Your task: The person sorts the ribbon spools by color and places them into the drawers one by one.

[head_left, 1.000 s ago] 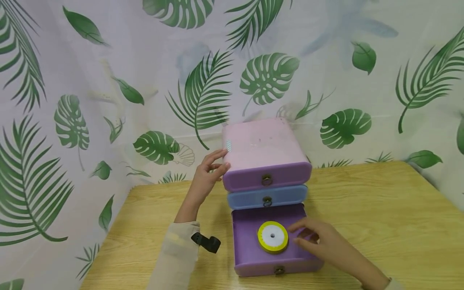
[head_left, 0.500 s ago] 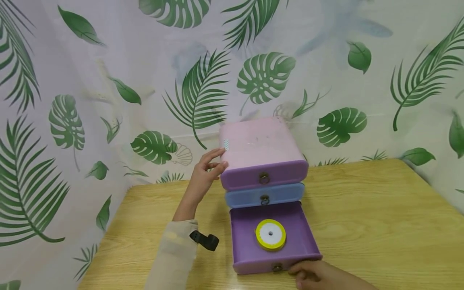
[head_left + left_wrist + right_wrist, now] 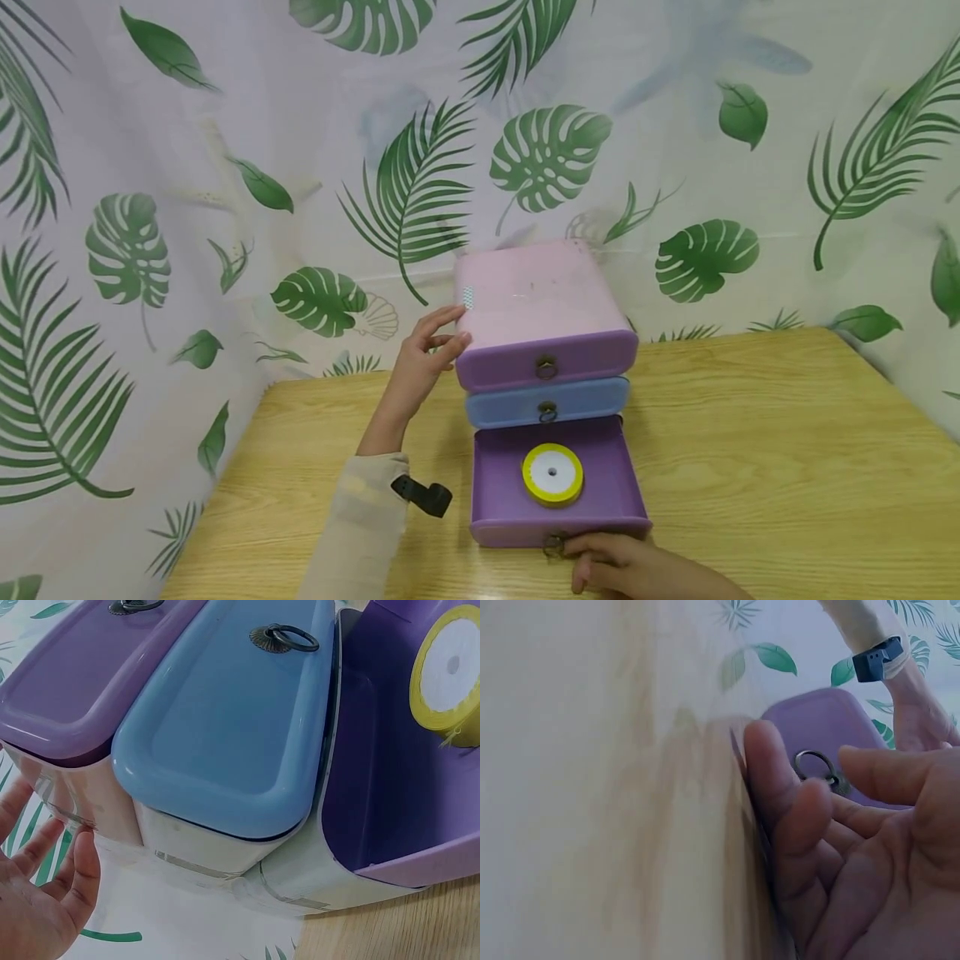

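Note:
A small drawer cabinet (image 3: pixel 536 292) with a pink top stands on the table. Its bottom purple drawer (image 3: pixel 487 483) is pulled out and holds a spool of yellow ribbon (image 3: pixel 552 473) with a white centre. My left hand (image 3: pixel 420 362) rests its fingertips on the cabinet's left side; in the left wrist view the fingers (image 3: pixel 82 877) are spread along that side. Low at the drawer's front is my right hand (image 3: pixel 618 562), its fingers against the panel beside the metal ring pull (image 3: pixel 815 761). The ring hangs free of the thumb in the right wrist view.
Above the pulled-out drawer sit a blue drawer (image 3: pixel 547 402) and a purple top drawer (image 3: pixel 495 369), both pushed in. Wood-grain table (image 3: pixel 787 442) extends to both sides. Behind stands a leaf-printed backdrop (image 3: pixel 637 67). A black band (image 3: pixel 423 496) circles the left wrist.
My right hand has gone from beside the ribbon spool down to the drawer's front. The drawer has slid slightly inward with the spool in it. My left hand stays at the cabinet's side.

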Tool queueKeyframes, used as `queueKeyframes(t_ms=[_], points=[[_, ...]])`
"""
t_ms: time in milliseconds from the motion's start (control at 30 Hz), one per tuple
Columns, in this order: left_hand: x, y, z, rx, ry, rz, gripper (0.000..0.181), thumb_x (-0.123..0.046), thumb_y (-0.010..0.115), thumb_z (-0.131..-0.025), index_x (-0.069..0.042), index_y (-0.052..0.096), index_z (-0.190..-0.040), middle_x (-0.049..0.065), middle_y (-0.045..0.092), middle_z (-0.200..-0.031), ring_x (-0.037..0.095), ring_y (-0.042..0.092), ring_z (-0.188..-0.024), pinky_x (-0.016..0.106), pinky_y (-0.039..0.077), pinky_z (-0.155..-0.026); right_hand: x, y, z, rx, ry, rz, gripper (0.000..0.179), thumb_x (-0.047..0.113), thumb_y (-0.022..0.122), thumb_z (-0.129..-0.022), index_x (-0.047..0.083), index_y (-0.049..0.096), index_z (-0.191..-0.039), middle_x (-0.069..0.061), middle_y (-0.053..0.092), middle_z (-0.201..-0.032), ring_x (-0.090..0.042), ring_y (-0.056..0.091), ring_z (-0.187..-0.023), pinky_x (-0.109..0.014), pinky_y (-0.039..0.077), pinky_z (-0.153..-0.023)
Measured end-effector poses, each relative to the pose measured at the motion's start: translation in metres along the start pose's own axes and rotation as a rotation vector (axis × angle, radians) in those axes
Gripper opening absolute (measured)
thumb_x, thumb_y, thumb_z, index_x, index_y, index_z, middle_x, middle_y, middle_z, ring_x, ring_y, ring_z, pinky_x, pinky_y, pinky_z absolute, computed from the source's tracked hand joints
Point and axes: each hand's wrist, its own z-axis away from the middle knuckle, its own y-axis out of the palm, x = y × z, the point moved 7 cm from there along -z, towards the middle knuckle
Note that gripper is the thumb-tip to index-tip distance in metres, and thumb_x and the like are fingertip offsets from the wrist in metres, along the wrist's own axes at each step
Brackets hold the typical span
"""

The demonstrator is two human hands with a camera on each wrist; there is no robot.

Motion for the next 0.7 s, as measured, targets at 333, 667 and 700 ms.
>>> queueKeyframes(t_ms=[333, 667, 700], points=[[-0.002, 0.001, 0.002, -0.005, 0.004, 0.002, 0.047, -0.029, 0.059, -0.096, -0.023, 0.05, -0.142, -0.005, 0.034, -0.152, 0.027, 0.053, -0.121, 0.039, 0.051, -0.086, -0.005, 0.011, -0.02, -0.051, 0.01, -0.188, 0.042, 0.021, 0.041, -0.104, -0.017, 0.055, -0.117, 0.003, 0.067, -0.091, 0.002, 0.057, -0.062, -0.012, 0.043, -0.054], [-0.001, 0.001, 0.001, 0.001, 0.002, 0.005, 0.047, -0.027, 0.059, -0.097, -0.024, 0.049, -0.142, -0.005, 0.033, -0.153, 0.027, 0.053, -0.122, 0.047, 0.05, -0.09, 0.011, -0.005, -0.022, -0.187, -0.108, -0.115, 0.043, 0.018, 0.039, -0.105, -0.022, 0.047, -0.119, -0.003, 0.067, -0.093, -0.005, 0.067, -0.068, -0.016, 0.047, -0.053], [-0.001, 0.001, 0.001, 0.003, 0.004, 0.007, 0.047, -0.027, 0.059, -0.096, -0.024, 0.049, -0.142, -0.005, 0.033, -0.153, 0.027, 0.053, -0.122, 0.05, 0.05, -0.091, 0.012, -0.007, -0.023, -0.203, -0.111, -0.102, 0.044, 0.019, 0.039, -0.105, -0.022, 0.047, -0.119, -0.003, 0.067, -0.094, -0.005, 0.067, -0.068, -0.016, 0.047, -0.053]])
